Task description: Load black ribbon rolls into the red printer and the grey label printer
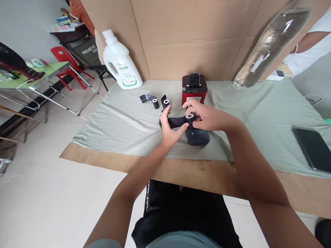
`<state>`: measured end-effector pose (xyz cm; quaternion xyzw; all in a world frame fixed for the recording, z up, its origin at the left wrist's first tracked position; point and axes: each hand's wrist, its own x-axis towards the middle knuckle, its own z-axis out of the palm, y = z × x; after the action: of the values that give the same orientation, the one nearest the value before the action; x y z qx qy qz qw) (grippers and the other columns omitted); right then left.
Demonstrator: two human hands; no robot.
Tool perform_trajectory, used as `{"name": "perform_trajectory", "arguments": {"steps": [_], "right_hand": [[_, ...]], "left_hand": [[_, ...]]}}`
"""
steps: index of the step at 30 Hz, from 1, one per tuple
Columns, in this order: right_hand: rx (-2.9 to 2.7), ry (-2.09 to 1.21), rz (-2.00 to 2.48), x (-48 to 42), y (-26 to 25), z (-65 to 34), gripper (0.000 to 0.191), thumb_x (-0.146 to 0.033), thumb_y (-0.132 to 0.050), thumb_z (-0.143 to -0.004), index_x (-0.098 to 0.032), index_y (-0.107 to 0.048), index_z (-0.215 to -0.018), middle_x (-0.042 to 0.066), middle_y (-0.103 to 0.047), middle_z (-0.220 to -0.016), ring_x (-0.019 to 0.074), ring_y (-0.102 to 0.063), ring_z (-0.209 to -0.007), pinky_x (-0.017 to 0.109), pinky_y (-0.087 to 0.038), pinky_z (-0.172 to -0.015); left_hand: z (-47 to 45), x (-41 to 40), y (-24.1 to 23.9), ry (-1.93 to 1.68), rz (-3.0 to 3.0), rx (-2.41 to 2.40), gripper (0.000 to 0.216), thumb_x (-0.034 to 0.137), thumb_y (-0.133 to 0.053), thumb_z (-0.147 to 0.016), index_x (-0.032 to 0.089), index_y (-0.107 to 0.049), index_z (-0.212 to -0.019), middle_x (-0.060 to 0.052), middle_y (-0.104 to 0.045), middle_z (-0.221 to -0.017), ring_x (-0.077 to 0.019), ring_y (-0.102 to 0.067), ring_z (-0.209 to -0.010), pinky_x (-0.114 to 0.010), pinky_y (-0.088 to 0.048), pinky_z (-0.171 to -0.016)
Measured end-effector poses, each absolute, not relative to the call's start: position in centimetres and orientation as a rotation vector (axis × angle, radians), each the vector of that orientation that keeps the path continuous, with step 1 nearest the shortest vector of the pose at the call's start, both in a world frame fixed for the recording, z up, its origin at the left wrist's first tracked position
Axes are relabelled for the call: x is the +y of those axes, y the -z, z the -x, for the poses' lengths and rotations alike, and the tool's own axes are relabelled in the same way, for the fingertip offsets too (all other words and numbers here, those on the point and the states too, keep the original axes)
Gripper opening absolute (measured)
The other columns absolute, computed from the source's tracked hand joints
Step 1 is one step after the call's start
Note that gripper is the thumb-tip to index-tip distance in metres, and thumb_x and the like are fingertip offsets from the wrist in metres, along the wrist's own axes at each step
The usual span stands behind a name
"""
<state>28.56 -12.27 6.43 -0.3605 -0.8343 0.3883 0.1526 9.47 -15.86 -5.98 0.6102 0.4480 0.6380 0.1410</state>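
Observation:
My right hand (207,115) grips a black roll (190,119) with a white core, its fingers curled round the far and right sides. A loose black strip (177,122) runs from that roll to the left. My left hand (169,129) holds this strip, its thumb reaching to the roll and its fingers over the strip's outer end. Just below the roll sits a dark rounded box (198,137), partly covered by the hands. Beyond them stands a red and black device (194,90) with a black piece sticking out of its top.
Two small black rolls, a left one (155,103) and a right one (166,103), lie behind my left hand. A white detergent bottle (122,65) and a clear plastic package (271,48) lean on the cardboard (193,41). A phone (314,148) lies at right.

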Motion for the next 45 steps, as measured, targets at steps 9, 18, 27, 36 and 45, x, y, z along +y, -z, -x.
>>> {"name": "perform_trajectory", "arguments": {"steps": [9,18,27,36,45], "right_hand": [[-2.391,-1.083,1.140,-12.5,-6.0,-28.7,0.062,-0.017,-0.068,-0.080,-0.028,-0.043,-0.135,0.006,-0.070,-0.110,0.0212,-0.066,-0.079,0.032,-0.051,-0.068],[-2.360,-0.836,1.178,-14.6,-3.6,-28.7,0.065,-0.026,-0.066,-0.086,-0.025,-0.038,-0.145,0.013,-0.066,-0.125,0.0315,-0.069,-0.108,0.042,-0.055,-0.086],[-2.384,-0.570,1.205,-11.3,-1.5,-30.4,0.042,-0.012,-0.058,-0.080,-0.017,-0.063,-0.121,0.015,-0.065,-0.121,0.0313,-0.064,-0.110,0.042,-0.050,-0.096],[-2.497,-0.591,1.233,-10.1,0.9,-30.0,0.041,-0.008,-0.054,-0.085,-0.016,-0.065,-0.124,0.015,-0.066,-0.122,0.0295,-0.064,-0.112,0.040,-0.049,-0.099],[-2.572,-0.321,1.317,-10.5,1.6,-29.6,0.023,-0.008,-0.056,-0.086,-0.016,-0.067,-0.105,0.017,-0.068,-0.109,0.0359,-0.056,-0.111,0.045,-0.045,-0.093]], "left_hand": [[-9.6,-15.9,4.9,-1.602,-1.775,1.047,0.033,0.045,-0.083,-0.085,0.022,-0.075,-0.108,-0.005,-0.078,-0.106,-0.0205,-0.073,-0.100,-0.036,-0.057,-0.094],[-11.4,-16.2,5.3,-1.659,-1.358,1.176,0.031,0.043,-0.087,-0.078,0.020,-0.073,-0.095,-0.001,-0.072,-0.087,-0.0148,-0.067,-0.083,-0.029,-0.055,-0.082],[-11.5,-16.9,6.4,-1.418,-1.647,1.146,0.025,0.043,-0.073,-0.091,0.022,-0.070,-0.103,0.001,-0.069,-0.077,-0.0110,-0.064,-0.069,-0.023,-0.050,-0.062],[-11.2,-17.2,7.1,-1.238,-2.321,1.025,0.020,0.023,-0.063,-0.094,0.023,-0.073,-0.111,-0.005,-0.074,-0.098,-0.0149,-0.070,-0.081,-0.028,-0.058,-0.076],[-11.4,-17.2,7.5,-1.289,-2.400,1.123,0.021,0.025,-0.057,-0.101,0.024,-0.078,-0.100,-0.004,-0.075,-0.092,-0.0142,-0.072,-0.083,-0.025,-0.058,-0.074]]}}
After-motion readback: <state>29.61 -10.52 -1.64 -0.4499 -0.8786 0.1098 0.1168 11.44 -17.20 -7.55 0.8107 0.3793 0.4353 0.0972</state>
